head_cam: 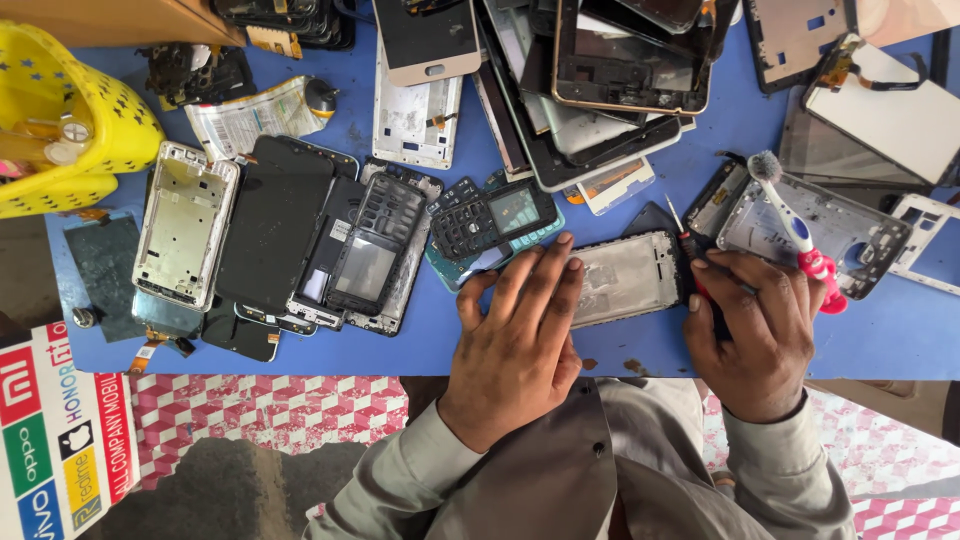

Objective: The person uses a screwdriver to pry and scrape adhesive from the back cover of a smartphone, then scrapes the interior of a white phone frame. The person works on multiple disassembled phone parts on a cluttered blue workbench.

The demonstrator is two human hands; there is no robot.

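My left hand (520, 330) lies flat on the blue table (420, 340), its fingertips pressing the left end of a silver phone frame (625, 278). My right hand (752, 330) grips a small screwdriver (684, 240) with a red handle; its tip points up beside the frame's right edge. A dark keypad phone (492, 218) lies just above my left fingers. A white and pink toothbrush (795, 228) rests on a grey phone frame (815, 228) above my right hand.
Several phone frames, screens and back covers cover the table's left and far side. A yellow plastic basket (105, 125) stands at the far left. A printed sign (60, 440) hangs below the table's front left edge.
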